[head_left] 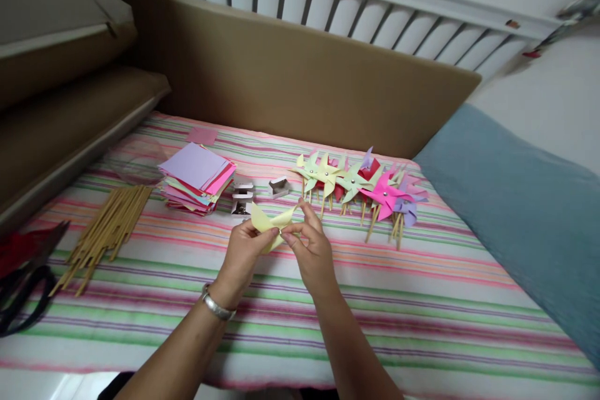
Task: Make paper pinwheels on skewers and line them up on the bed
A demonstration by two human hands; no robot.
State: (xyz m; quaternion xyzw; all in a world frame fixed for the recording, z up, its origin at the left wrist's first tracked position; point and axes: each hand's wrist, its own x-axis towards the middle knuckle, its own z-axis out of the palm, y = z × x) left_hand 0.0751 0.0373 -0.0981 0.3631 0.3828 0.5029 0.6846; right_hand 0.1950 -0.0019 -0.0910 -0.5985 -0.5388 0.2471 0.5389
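Both hands meet over the middle of the striped cloth, working on a pale yellow sheet of paper [262,219] with folded, curled-in corners. My left hand [244,253] pinches it from the left, thumb at the centre. From the right, my right hand [312,253] closes thumb and fingers near the same spot, where a small light speck shows between the fingertips; what it is I cannot make out. Just beyond the paper stand a small box with dark contents [242,200] and another small open box [279,187].
Finished paper pinwheels [384,194] on sticks lie at the back right. To the left are a stack of coloured paper squares [194,169], a bundle of thin sticks [105,225] and black-handled scissors [32,287]. A brown board [281,75] rises behind the striped cloth [422,312].
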